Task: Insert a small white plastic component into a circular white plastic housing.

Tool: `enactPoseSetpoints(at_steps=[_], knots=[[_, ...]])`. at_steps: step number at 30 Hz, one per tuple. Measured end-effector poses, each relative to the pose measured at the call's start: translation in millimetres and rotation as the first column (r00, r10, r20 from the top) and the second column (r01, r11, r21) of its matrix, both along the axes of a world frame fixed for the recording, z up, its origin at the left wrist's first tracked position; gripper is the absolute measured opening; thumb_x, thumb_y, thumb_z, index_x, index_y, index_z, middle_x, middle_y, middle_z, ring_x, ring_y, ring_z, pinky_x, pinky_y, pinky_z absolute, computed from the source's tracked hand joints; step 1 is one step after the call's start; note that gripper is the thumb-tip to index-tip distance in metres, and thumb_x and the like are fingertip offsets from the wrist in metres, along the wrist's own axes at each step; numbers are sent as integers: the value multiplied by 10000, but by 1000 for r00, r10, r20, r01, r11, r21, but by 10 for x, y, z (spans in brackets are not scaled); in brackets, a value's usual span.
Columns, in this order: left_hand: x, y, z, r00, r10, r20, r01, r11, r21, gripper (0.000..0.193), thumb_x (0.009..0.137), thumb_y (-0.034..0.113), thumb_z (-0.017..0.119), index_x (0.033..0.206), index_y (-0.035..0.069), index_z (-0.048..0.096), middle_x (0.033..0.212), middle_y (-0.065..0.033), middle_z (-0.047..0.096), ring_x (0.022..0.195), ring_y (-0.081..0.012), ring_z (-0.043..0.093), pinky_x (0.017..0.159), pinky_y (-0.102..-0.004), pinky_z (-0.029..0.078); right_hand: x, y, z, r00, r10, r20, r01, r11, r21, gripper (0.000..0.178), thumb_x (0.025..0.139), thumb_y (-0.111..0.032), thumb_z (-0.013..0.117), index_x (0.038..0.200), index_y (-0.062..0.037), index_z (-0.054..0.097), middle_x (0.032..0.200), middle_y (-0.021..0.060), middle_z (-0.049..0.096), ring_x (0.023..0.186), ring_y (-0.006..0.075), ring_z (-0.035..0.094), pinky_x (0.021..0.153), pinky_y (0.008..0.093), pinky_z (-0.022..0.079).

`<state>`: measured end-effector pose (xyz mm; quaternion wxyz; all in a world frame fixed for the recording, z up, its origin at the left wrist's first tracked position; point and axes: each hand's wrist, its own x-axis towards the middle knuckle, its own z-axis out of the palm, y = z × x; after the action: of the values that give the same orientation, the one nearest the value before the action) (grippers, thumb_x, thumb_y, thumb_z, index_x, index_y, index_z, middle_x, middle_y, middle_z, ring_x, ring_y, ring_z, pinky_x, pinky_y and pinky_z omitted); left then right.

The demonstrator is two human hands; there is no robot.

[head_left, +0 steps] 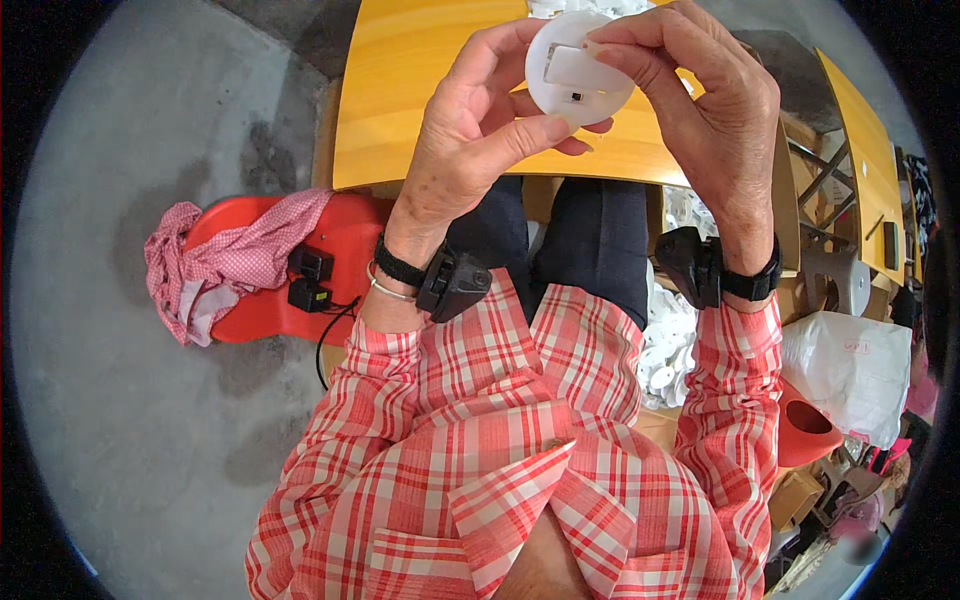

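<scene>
Both hands hold a round white plastic disc with a raised rectangular part on its face, above the near edge of a yellow wooden table. My left hand grips the disc from below and the left, thumb under its rim. My right hand holds it from the right, with the index finger pressing the disc's top face. A black device is strapped to each wrist. Red and white plaid sleeves cover both forearms.
A red stool with a pink patterned cloth and black chargers stands on the grey concrete floor to the left. Several white plastic parts lie piled beside my right knee. A white bag, a red container and a second yellow table are on the right.
</scene>
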<state>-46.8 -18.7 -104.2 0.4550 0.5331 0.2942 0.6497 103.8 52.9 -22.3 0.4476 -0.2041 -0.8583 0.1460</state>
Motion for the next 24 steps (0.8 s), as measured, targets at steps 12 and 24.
enactPoseSetpoints(at_steps=[12, 24], knots=[[-7, -10, 13, 1000, 19, -11, -19, 1000, 2, 510, 859, 21, 559, 1302, 26, 307, 1217, -162, 495, 951, -283, 627, 767, -339, 549, -4, 2, -3, 1000, 13, 8, -13, 1000, -7, 74, 699, -1, 706, 722, 3, 635, 674, 105, 600, 587, 202, 590, 510, 269, 450], [11, -17, 62, 998, -31, 50, 31, 1000, -2, 498, 858, -2, 546, 1293, 16, 305, 1191, -181, 513, 984, -287, 609, 845, -371, 521, 51, 35, -79, 996, 68, 50, -66, 997, -41, 93, 753, -24, 687, 808, -10, 613, 714, 106, 613, 604, 215, 602, 544, 249, 482]])
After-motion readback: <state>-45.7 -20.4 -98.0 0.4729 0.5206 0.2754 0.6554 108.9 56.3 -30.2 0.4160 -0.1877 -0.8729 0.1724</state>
